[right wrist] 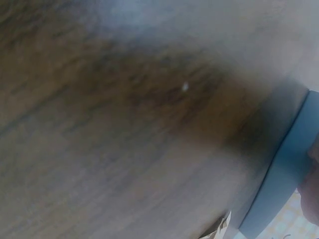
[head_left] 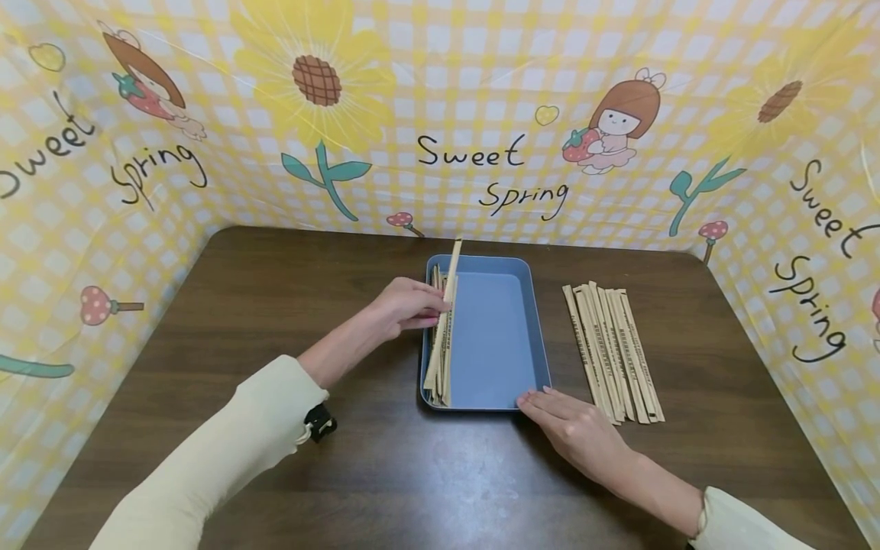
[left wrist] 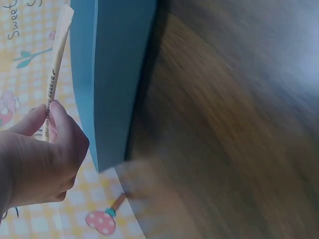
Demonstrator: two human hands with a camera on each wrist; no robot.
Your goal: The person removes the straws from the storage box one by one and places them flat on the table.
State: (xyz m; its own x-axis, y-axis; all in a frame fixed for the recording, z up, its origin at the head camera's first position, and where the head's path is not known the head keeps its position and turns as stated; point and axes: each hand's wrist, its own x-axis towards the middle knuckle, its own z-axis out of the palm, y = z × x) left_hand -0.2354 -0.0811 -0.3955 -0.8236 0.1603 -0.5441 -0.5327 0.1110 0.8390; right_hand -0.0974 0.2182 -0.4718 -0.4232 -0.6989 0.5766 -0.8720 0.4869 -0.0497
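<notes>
My left hand (head_left: 411, 304) pinches a slim paper-wrapped stick (head_left: 454, 263) between thumb and fingers, over the left side of a blue tray (head_left: 491, 336). The stick slants, its top end reaching past the tray's far rim. In the left wrist view, printed lettering shows on the wrapped stick (left wrist: 56, 64) beside the fingertips. Beneath it, several similar wrapped sticks (head_left: 440, 382) lie lengthwise along the tray's left wall. My right hand (head_left: 577, 431) rests with extended fingers at the tray's near right corner. Only a bit of the right hand (right wrist: 310, 194) shows in the right wrist view.
To the right of the tray, a row of several wrapped sticks (head_left: 612, 355) lies on the brown wooden table (head_left: 309, 252). A yellow checked cloth (head_left: 474, 92) with flowers and lettering walls in the back and both sides.
</notes>
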